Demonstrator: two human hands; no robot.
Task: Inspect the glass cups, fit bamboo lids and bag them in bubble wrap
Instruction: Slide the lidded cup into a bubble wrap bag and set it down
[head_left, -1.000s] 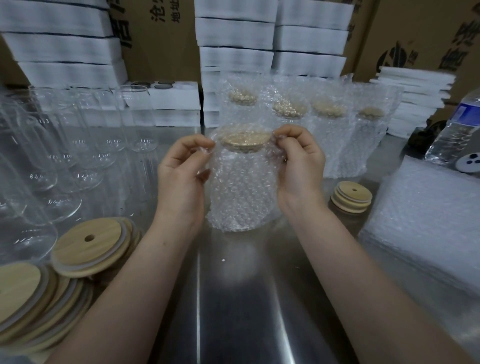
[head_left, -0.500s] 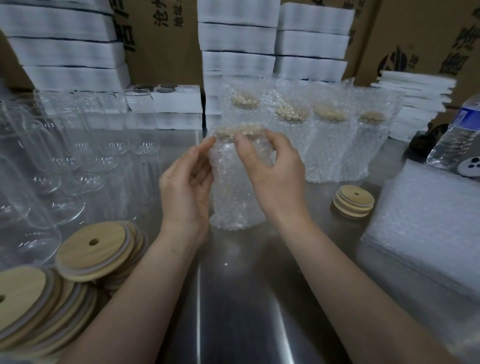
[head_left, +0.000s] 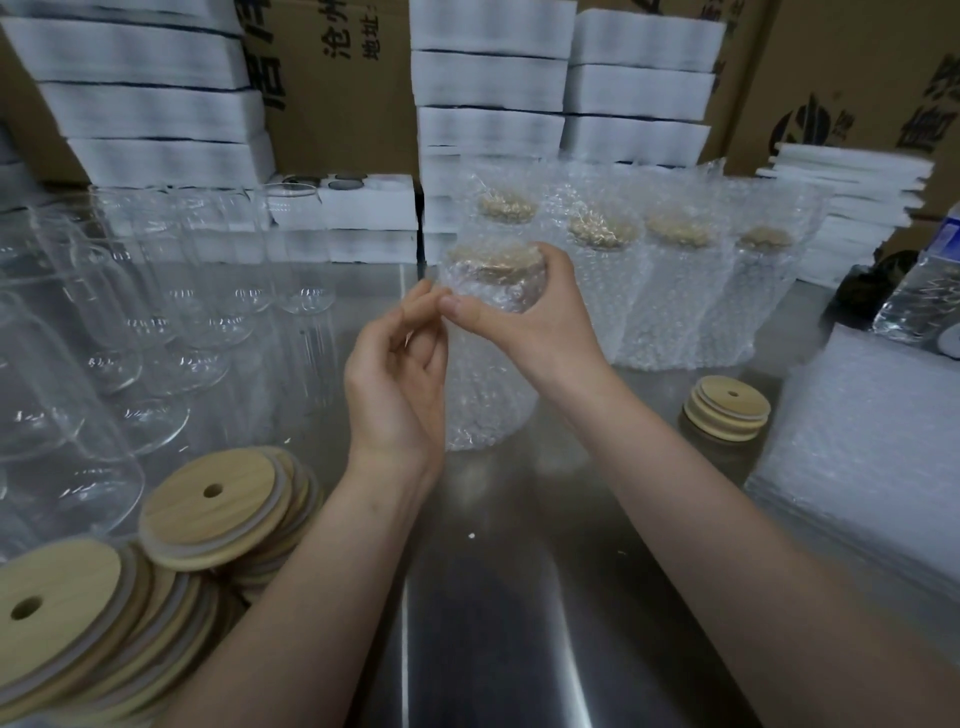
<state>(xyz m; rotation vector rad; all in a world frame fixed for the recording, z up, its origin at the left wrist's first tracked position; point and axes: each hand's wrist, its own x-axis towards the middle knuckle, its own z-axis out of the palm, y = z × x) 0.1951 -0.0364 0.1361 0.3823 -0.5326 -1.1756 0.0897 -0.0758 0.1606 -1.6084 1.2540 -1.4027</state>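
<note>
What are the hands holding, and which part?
The right hand grips the bubble-wrapped cup round its top, by the lid. The left hand seems to hold nothing.

Bubble-wrapped, bamboo-lidded glass cup (head_left: 488, 405) on steel table (head_left: 493, 623): bare clear glass cups (head_left: 156, 322) left, wrapped cups (head_left: 675, 301) behind (rightward), round bamboo lids (head_left: 208, 514) front-left.

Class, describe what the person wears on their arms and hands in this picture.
Nothing is worn. The left hand and right hand are ungloved, with no rings visible. Both forearms are bare to the picture's edge, without sleeve, watch or bracelet. The visible thumbnail is short and unpainted.
</note>
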